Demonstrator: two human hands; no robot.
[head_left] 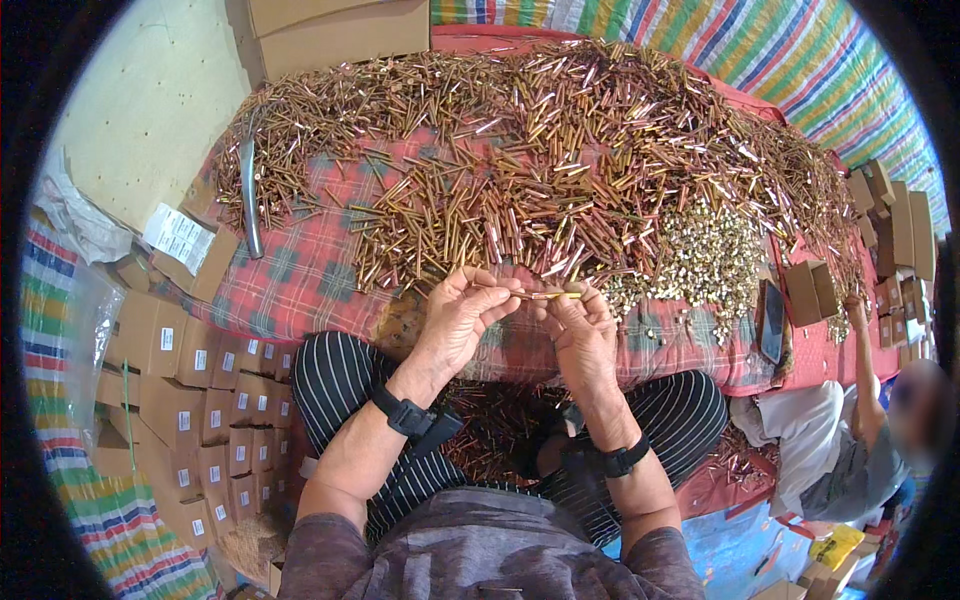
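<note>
In front of my lap, both hands work on a slim copper-and-gold metal tube [545, 295]. Its left end is pinched between the thumb and fingers of my left hand [462, 312]. My right hand [582, 332] grips it farther right, fingers closed around the gold part. Whether it is one piece or two joined pieces is too small to tell. Just beyond my hands lies a wide heap of similar thin metal tubes [430, 215]. A pile of small shiny gold-coloured fittings [705, 265] lies to the right of my right hand.
A red plaid cloth [270, 285] covers the work surface. A curved metal bar [249, 195] lies at left. Stacked labelled cartons [185, 390] stand lower left. At right are a dark phone-like slab [771, 322], an open small box [810, 292] and another person's arm [866, 370].
</note>
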